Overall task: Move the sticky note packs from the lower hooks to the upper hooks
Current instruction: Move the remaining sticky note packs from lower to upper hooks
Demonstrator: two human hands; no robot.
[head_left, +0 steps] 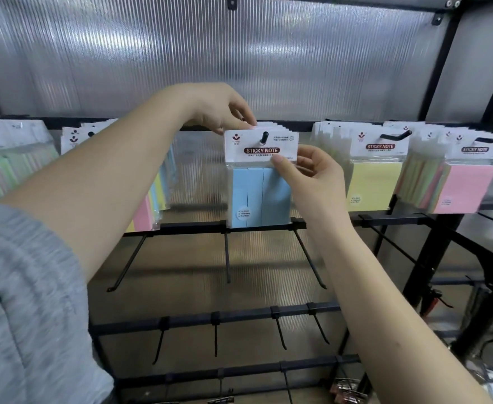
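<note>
A blue sticky note pack point(255, 196) hangs on the middle upper hook point(265, 137), whose black tip pokes through the hole in its white header card. My left hand point(227, 112) pinches the top edge of that header. My right hand point(312, 173) pinches the header's lower right corner, thumb on the front. More packs sit stacked behind it on the same hook. The lower hooks point(227, 258) below stand bare.
On the upper rail hang a yellow pack point(373, 182) and a pink pack point(466, 188) at right, and mixed pastel packs point(152, 199) at left. Black rails with bare hooks point(216, 336) run below. A ribbed translucent panel backs the black rack frame point(431, 228).
</note>
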